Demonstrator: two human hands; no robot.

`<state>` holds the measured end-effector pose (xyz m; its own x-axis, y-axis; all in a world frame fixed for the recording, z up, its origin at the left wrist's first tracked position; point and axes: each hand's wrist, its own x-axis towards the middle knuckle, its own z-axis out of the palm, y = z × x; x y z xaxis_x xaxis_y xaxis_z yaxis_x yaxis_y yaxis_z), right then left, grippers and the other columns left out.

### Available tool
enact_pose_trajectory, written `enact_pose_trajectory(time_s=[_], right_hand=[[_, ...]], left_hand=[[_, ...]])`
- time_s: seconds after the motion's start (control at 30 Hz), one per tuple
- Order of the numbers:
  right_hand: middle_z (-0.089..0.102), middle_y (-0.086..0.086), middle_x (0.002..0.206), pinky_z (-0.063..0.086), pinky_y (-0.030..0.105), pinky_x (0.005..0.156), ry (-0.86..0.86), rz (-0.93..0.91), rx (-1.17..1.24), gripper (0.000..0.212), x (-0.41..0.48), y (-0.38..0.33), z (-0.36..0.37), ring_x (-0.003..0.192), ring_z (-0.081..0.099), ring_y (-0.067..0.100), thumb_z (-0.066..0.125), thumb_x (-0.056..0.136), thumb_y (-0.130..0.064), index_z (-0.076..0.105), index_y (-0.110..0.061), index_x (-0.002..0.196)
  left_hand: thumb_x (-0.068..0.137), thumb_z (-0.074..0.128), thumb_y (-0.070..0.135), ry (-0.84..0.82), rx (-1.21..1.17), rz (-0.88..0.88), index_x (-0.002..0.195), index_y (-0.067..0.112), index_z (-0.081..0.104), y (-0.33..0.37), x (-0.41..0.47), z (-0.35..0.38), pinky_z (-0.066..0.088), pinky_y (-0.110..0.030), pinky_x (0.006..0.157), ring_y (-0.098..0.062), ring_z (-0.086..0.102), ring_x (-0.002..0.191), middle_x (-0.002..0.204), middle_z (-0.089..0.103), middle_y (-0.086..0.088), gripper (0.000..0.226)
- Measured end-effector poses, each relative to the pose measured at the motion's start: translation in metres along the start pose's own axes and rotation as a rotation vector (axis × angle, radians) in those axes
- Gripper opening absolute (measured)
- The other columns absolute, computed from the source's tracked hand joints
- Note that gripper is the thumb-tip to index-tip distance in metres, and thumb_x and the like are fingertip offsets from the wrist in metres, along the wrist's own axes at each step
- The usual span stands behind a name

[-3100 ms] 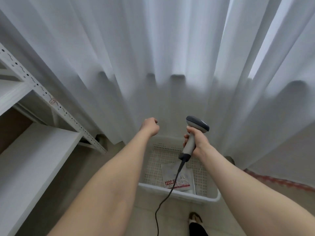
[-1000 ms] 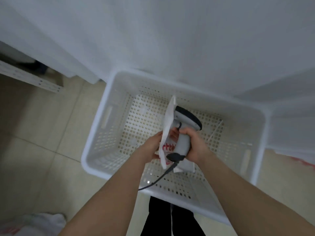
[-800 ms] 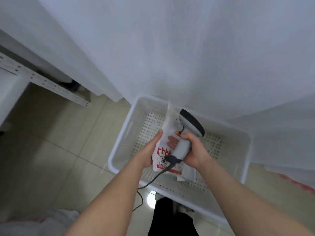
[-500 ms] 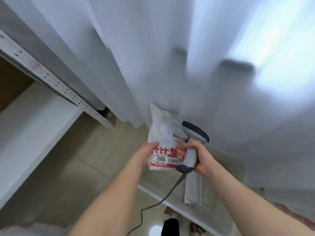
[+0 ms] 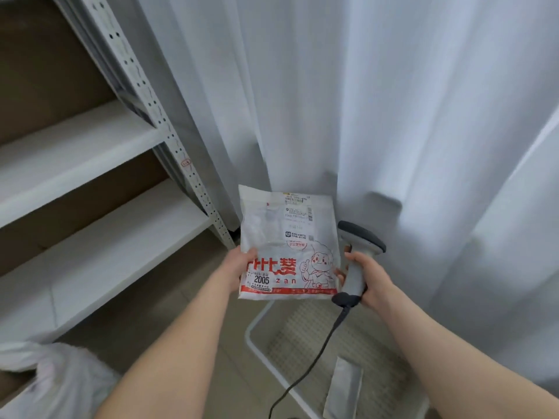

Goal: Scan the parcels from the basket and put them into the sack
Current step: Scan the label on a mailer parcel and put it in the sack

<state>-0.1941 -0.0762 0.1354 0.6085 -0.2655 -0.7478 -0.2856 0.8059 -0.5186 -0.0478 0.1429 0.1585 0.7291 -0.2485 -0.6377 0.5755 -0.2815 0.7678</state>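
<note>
White curtain (image 5: 393,116) ahead, metal shelving (image 5: 75,140) on the left, tiled floor (image 5: 236,388). The basket (image 5: 302,337) holds one flat packet (image 5: 344,388); the sack (image 5: 60,385) sits lower left. My left hand (image 5: 239,267) grips the parcel (image 5: 287,243) above the basket, and my right hand (image 5: 369,279) grips the scanner (image 5: 360,255).

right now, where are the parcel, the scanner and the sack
parcel (image 5: 287,243), head view, middle of its printed front
scanner (image 5: 354,276), head view, grey handle above the cable
sack (image 5: 60,385), head view, crumpled white top, lower left

The parcel (image 5: 287,243) is held up between both hands, scanner (image 5: 358,261) at its right, basket (image 5: 257,337) below, shelves (image 5: 90,140) left, sack (image 5: 54,379) lower left.
</note>
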Motion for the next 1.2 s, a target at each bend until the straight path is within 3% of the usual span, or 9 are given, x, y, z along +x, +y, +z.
enact_pose_trajectory(time_s=[0.13, 0.27, 0.53, 0.7, 0.77, 0.87, 1.03, 1.13, 1.2], right_hand=[[0.073, 0.02, 0.1, 0.059, 0.033, 0.067, -0.159, -0.031, 0.074, 0.015, -0.035, -0.015, 0.021, 0.063, 0.069, 0.026, 0.064, 0.089, -0.015, 0.061, -0.008, 0.102], [0.074, 0.014, 0.094, 0.059, 0.031, 0.063, -0.211, -0.056, 0.031, 0.015, -0.059, -0.014, 0.043, 0.065, 0.067, 0.021, 0.065, 0.087, -0.015, 0.062, -0.011, 0.102], [0.072, 0.013, 0.09, 0.057, 0.046, 0.073, -0.132, -0.242, -0.181, 0.021, -0.083, 0.0, 0.082, 0.068, 0.067, 0.024, 0.066, 0.083, -0.009, 0.063, -0.012, 0.103], [0.072, 0.016, 0.098, 0.058, 0.05, 0.076, -0.112, -0.309, -0.29, 0.033, -0.096, 0.005, 0.095, 0.083, 0.07, 0.033, 0.069, 0.082, -0.01, 0.059, -0.008, 0.114], [0.07, 0.019, 0.103, 0.057, 0.053, 0.082, -0.108, -0.329, -0.339, 0.033, -0.1, 0.009, 0.098, 0.091, 0.069, 0.037, 0.069, 0.083, -0.01, 0.057, -0.007, 0.114], [0.069, 0.019, 0.1, 0.055, 0.055, 0.086, -0.104, -0.353, -0.362, 0.022, -0.103, 0.013, 0.1, 0.092, 0.067, 0.036, 0.066, 0.085, -0.008, 0.056, -0.008, 0.104], [0.069, 0.018, 0.095, 0.057, 0.051, 0.08, -0.058, -0.363, -0.343, 0.018, -0.105, 0.014, 0.098, 0.085, 0.068, 0.034, 0.065, 0.084, -0.005, 0.056, -0.009, 0.098], [0.066, 0.018, 0.094, 0.056, 0.035, 0.061, -0.044, -0.375, -0.285, 0.018, -0.108, 0.014, 0.099, 0.075, 0.068, 0.026, 0.064, 0.085, 0.0, 0.053, -0.009, 0.095], [0.065, 0.018, 0.094, 0.056, 0.033, 0.059, -0.069, -0.388, -0.254, 0.02, -0.11, 0.012, 0.1, 0.071, 0.069, 0.025, 0.063, 0.085, 0.004, 0.053, -0.008, 0.097]], left_hand=[[0.1, 0.046, 0.018, 0.009, -0.089, 0.021, 0.117, 0.01, 0.056, 0.012, -0.043, -0.008, 0.045, -0.059, 0.095, -0.039, 0.063, 0.106, 0.114, 0.066, -0.021, 0.021], [0.1, 0.045, 0.021, -0.02, -0.108, 0.042, 0.117, 0.008, 0.056, 0.025, -0.072, -0.024, 0.047, -0.057, 0.094, -0.04, 0.062, 0.107, 0.116, 0.064, -0.022, 0.024], [0.098, 0.047, 0.011, 0.193, 0.042, 0.171, 0.114, 0.006, 0.058, 0.039, -0.099, -0.065, 0.054, -0.038, 0.063, -0.026, 0.068, 0.084, 0.094, 0.069, -0.012, 0.02], [0.082, 0.072, 0.027, 0.103, -0.098, 0.195, 0.12, 0.012, 0.055, 0.044, -0.109, -0.076, 0.049, -0.051, 0.094, -0.032, 0.063, 0.104, 0.114, 0.067, -0.01, 0.044], [0.067, 0.083, 0.029, 0.091, -0.18, 0.206, 0.12, 0.01, 0.058, 0.046, -0.113, -0.075, 0.047, -0.054, 0.097, -0.035, 0.063, 0.105, 0.115, 0.067, -0.012, 0.062], [0.061, 0.087, 0.023, 0.086, -0.215, 0.175, 0.118, 0.008, 0.061, 0.045, -0.114, -0.071, 0.046, -0.056, 0.097, -0.037, 0.063, 0.105, 0.114, 0.068, -0.014, 0.064], [0.072, 0.081, 0.015, 0.215, -0.207, 0.191, 0.115, 0.003, 0.061, 0.038, -0.107, -0.069, 0.05, -0.052, 0.094, -0.034, 0.065, 0.1, 0.112, 0.068, -0.015, 0.048], [0.078, 0.077, 0.019, 0.341, -0.169, 0.205, 0.111, 0.004, 0.061, 0.036, -0.104, -0.069, 0.052, -0.044, 0.09, -0.03, 0.064, 0.095, 0.109, 0.067, -0.013, 0.039], [0.081, 0.075, 0.019, 0.378, -0.156, 0.206, 0.108, 0.005, 0.061, 0.036, -0.102, -0.071, 0.053, -0.043, 0.087, -0.03, 0.064, 0.092, 0.109, 0.067, -0.014, 0.034]])
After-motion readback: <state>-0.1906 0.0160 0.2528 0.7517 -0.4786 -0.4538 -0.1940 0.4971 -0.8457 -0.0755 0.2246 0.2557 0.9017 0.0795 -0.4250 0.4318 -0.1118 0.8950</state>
